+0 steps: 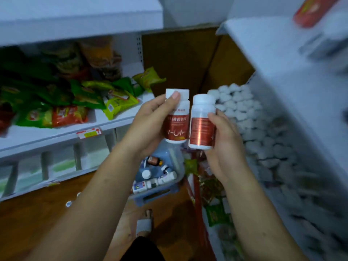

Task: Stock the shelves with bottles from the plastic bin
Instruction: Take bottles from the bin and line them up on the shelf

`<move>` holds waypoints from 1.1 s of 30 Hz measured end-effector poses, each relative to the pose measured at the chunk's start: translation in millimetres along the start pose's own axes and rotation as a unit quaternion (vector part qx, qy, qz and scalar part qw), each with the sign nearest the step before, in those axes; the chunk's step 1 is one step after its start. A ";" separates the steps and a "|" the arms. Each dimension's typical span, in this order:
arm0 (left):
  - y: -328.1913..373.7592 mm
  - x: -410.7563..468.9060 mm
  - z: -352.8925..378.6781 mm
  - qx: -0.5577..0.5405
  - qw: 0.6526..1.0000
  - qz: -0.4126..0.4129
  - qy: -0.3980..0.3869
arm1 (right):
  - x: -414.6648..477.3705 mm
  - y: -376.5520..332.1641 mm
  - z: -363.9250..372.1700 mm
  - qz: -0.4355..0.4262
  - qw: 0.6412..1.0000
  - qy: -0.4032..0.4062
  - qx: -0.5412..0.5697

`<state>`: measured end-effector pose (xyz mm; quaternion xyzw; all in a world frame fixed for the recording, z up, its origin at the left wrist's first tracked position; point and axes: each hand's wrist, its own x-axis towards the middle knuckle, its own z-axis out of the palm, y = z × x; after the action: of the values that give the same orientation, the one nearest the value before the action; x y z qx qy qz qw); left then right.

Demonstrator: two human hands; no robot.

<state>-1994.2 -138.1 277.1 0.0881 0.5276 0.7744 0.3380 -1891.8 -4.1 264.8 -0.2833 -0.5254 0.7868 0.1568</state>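
My left hand [150,123] grips a white bottle with a red label [178,127], thumb up by its white cap. My right hand [224,144] grips a second white bottle with a shiny red label [201,129]. The two bottles are upright, side by side, at chest height in the middle of the view. Below them on the floor stands the blue plastic bin [177,187] with several small bottles lying in it. A white shelf [278,53] runs along the right, with a red-labelled item [312,10] at its far top corner.
The left shelf [62,134] holds green, red and yellow snack packets. Rows of white-capped bottles [259,132] fill the lower right shelf. A brown cardboard box [184,59] stands at the back. My sandalled foot [144,223] rests on the wooden floor.
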 end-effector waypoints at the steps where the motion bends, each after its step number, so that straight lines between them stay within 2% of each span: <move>1: 12.6 -9.9 25.8 -0.004 1.000 0.003 -0.018 | -15.3 -20.6 -7.8 -0.014 1.000 0.012 0.009; 5: 40.8 -50.0 117.5 -0.020 0.994 -0.021 -0.104 | -80.4 -85.5 -48.4 -0.079 0.993 0.074 0.050; 9: 41.7 -90.2 201.4 0.016 0.980 -0.031 -0.198 | -159.5 -125.8 -98.9 -0.175 0.974 0.121 0.080; 13: 28.7 -127.2 263.7 0.032 0.960 -0.040 -0.275 | -228.5 -142.6 -139.4 -0.230 0.957 0.169 0.043; 18: -10.0 -174.7 334.5 0.044 0.916 -0.060 -0.394 | -304.7 -141.1 -197.7 -0.287 0.908 0.305 -0.007; 22: -43.9 -203.2 372.5 0.134 0.880 -0.005 -0.456 | -351.2 -133.5 -240.9 -0.297 0.868 0.396 -0.040; 28: -57.8 -214.1 441.2 0.342 0.779 0.184 -0.493 | -388.4 -109.3 -295.9 -0.263 0.823 0.493 -0.104; 33: -51.4 -201.9 520.4 0.459 0.678 0.277 -0.503 | -395.2 -98.9 -314.6 -0.235 0.827 0.495 -0.127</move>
<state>-1562.7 142.7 499.1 0.7505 0.5187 0.3322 0.2397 -1392.5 52.3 375.9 -0.5206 -0.5229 0.4066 0.5387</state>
